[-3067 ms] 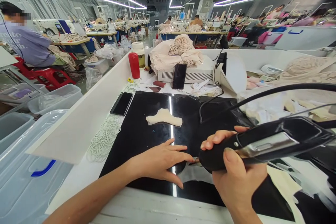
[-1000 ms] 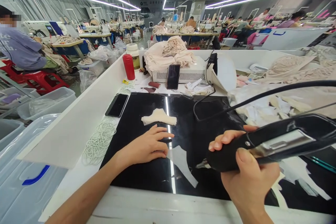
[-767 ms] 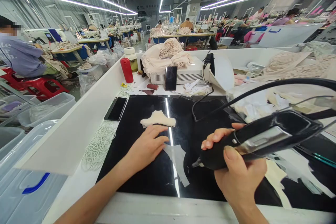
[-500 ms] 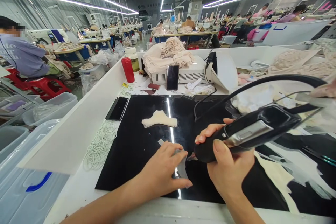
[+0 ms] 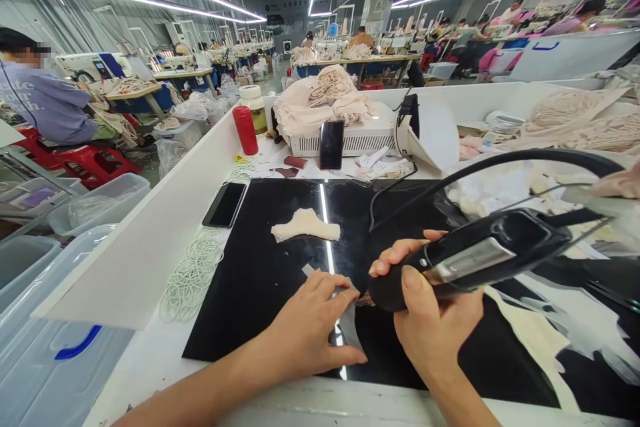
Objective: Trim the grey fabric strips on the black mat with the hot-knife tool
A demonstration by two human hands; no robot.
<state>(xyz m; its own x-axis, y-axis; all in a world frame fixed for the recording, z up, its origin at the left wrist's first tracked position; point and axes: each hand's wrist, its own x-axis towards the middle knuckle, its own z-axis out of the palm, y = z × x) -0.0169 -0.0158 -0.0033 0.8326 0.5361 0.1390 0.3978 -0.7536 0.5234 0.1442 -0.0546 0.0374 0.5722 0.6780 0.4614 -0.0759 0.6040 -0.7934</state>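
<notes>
My right hand (image 5: 435,320) is wrapped round a black corded handheld tool (image 5: 500,250) with a silver panel on its side. Its rounded end points left, close to my left hand. My left hand (image 5: 313,320) rests on the black board (image 5: 250,293), with its thumb apart from its fingers. Beneath it lies a thin, translucent grey piece (image 5: 349,327), partly covered by the fingers. Beyond the hands sits a cream fabric piece (image 5: 305,225) that looks like a small stack. What the tool's tip touches is hidden.
Left of the board lie a phone (image 5: 225,205) and a tangle of pale cord (image 5: 193,273). Behind stand a red bottle (image 5: 245,130), an upright phone (image 5: 331,145) and a fabric-topped white box (image 5: 370,130). Cream scraps (image 5: 535,340) lie at right, under the tool's cable (image 5: 480,163).
The view has shifted slightly. The tool's rear end has dipped a little, while both hands stay in nearly the same place over the grey piece.
</notes>
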